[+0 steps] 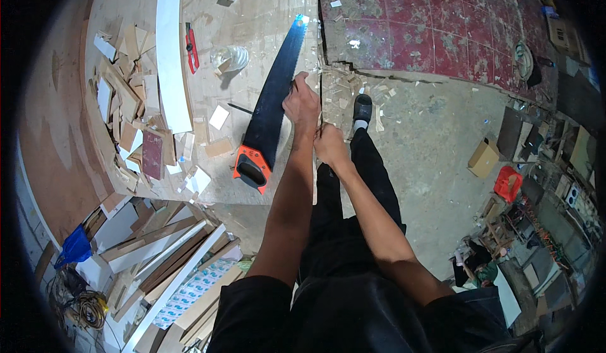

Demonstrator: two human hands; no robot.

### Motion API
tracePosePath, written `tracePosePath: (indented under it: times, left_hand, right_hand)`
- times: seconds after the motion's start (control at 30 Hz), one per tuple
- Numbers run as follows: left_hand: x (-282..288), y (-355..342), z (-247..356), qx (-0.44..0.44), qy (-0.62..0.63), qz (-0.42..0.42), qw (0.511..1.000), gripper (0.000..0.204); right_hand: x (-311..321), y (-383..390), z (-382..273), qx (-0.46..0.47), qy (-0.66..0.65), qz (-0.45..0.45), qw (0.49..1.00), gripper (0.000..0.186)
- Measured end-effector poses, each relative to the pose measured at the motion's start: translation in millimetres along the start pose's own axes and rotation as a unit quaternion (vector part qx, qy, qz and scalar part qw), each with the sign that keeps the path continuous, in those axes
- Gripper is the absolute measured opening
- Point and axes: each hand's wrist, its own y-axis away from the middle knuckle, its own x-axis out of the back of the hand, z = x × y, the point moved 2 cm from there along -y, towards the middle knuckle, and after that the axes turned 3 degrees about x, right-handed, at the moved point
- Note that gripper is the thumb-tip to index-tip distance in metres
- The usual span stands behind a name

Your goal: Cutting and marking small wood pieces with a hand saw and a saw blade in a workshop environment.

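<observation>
My left hand (302, 105) is at the right edge of the worktable, its fingers curled in, close beside the toothed edge of a handsaw. The handsaw (271, 100) lies flat, its dark blade pointing away and its orange-and-black handle toward me. Just below and to the right, my right hand (331, 146) is closed in a fist by the same table edge. Whatever either hand grips is hidden by the fingers. A thin dark pointed rod (239, 108) sticks out from the saw blade's left side. Left of it are a clear jar (230, 59) and a red utility knife (192, 48).
The worktable (218, 157) carries a long white board (172, 56) and a heap of wood offcuts (129, 94). Stacked planks (177, 271) lean below its near edge. Scraps litter the concrete floor (435, 126); a cardboard box (483, 158) and a red container (507, 184) stand right.
</observation>
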Motion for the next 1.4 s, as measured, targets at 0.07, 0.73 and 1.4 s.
tracePosePath:
  times: [0.07, 0.73, 1.4]
  left_hand:
    - [2, 1, 0, -0.001, -0.002, -0.004, 1.000, 0.030]
    - [0, 5, 2, 0.078, -0.019, 0.020, 0.997, 0.021]
    - [6, 4, -5, 0.085, -0.049, 0.030, 0.995, 0.022]
  right_hand:
    - [0, 5, -1, -0.011, -0.037, 0.043, 0.998, 0.024]
    - [16, 14, -4, 0.044, 0.095, 0.032, 0.994, 0.018]
    - [5, 31, 6, -0.028, 0.061, -0.039, 0.997, 0.025]
